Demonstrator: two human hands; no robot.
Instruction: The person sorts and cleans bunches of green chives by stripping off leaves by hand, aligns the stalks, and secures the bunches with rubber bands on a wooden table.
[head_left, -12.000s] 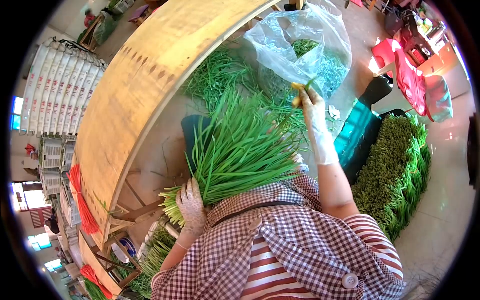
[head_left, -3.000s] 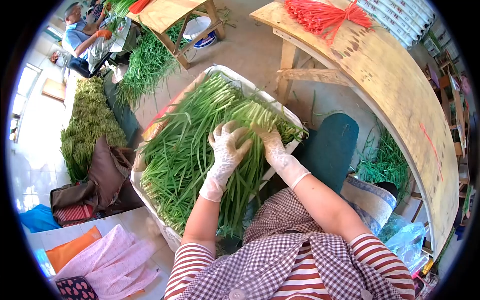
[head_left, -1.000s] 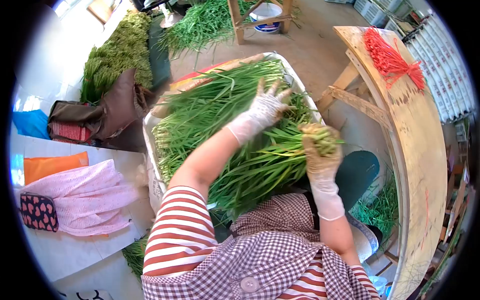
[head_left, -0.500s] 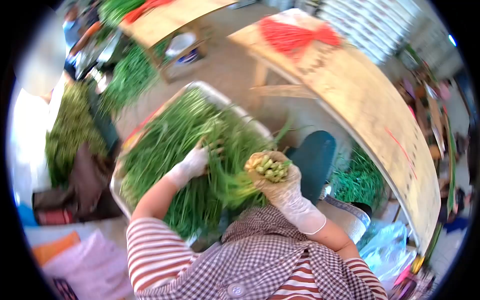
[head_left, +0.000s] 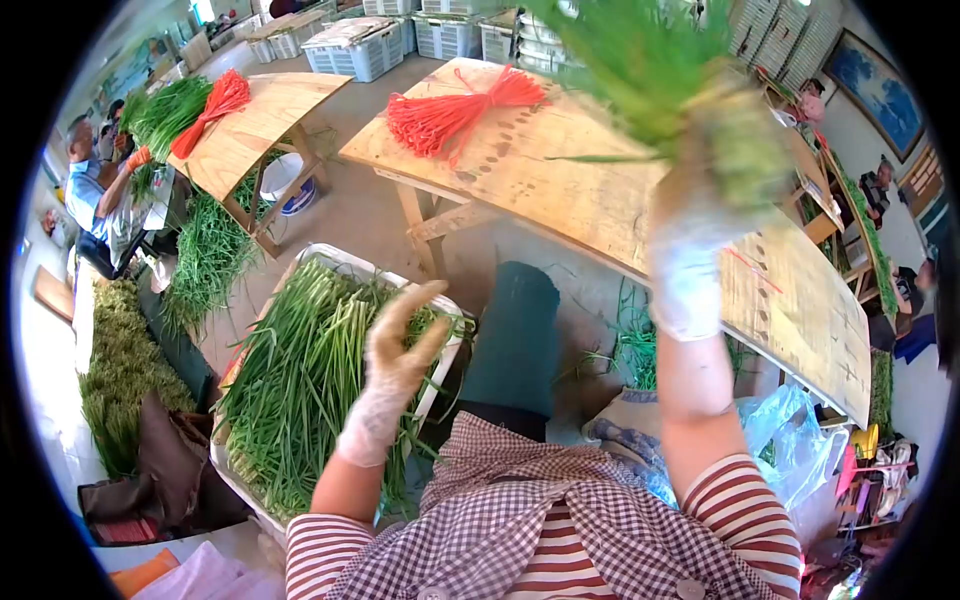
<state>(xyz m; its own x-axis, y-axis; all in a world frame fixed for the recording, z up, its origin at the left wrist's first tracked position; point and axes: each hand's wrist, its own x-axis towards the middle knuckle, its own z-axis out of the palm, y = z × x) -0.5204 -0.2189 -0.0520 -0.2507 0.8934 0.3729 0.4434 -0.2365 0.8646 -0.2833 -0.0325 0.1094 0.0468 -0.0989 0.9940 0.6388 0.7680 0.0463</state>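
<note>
My right hand point(head_left: 695, 210), gloved and blurred by motion, is raised over the wooden table point(head_left: 620, 200) in front of me. It is closed round a bunch of green chives point(head_left: 640, 85), whose leaves fan out to the upper left and whose stem ends face right. My left hand point(head_left: 400, 340), in a stained pale glove, hovers over the right side of a crate point(head_left: 330, 250) with its fingers apart and nothing in them. Loose chives point(head_left: 300, 370) fill that white-rimmed crate.
Red ties point(head_left: 460, 110) lie bundled on the near table. Another table point(head_left: 265, 110) carries chives and red ties, with a person point(head_left: 90, 190) beside it. A white bucket point(head_left: 285, 180) stands beneath. A clear plastic bag point(head_left: 795, 440) is at my right; chives point(head_left: 125, 360) lie at far left.
My right hand has lifted the bunch from near my body up over the table. My left hand has come out of the chives in the crate and opened. The view has tilted upward.
</note>
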